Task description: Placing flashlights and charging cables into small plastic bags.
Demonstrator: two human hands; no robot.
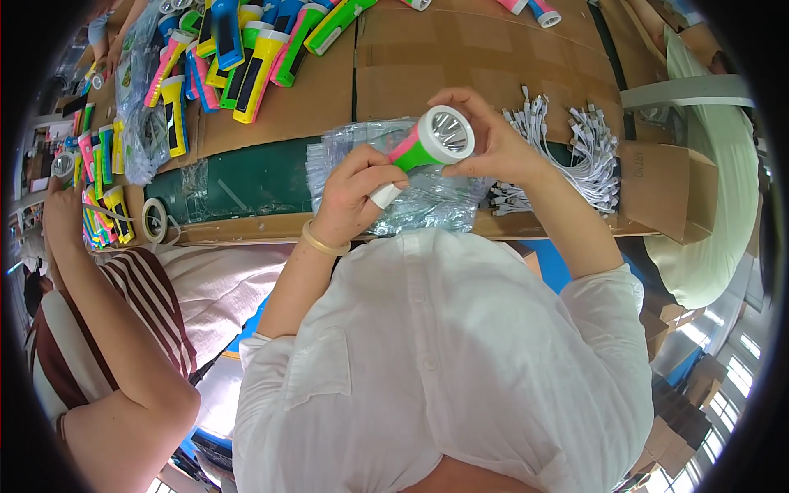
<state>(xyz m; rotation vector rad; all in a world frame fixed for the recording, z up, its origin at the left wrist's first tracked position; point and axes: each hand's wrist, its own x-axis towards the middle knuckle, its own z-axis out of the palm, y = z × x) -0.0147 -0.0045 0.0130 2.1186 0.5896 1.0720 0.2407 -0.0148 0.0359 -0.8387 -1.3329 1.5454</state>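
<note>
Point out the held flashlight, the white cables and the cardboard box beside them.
Held flashlight [417, 154], head view: on the green side behind its white rim.
White cables [593, 149], head view: on the right-hand bunch.
Cardboard box [655, 187], head view: on its broad brown panel.

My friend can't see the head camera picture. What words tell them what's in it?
A person's left hand grips a pink-and-green flashlight, with the right hand curved by its white head, above clear plastic bags. More colorful flashlights lie at upper left, and white cables are bunched at right.
</note>
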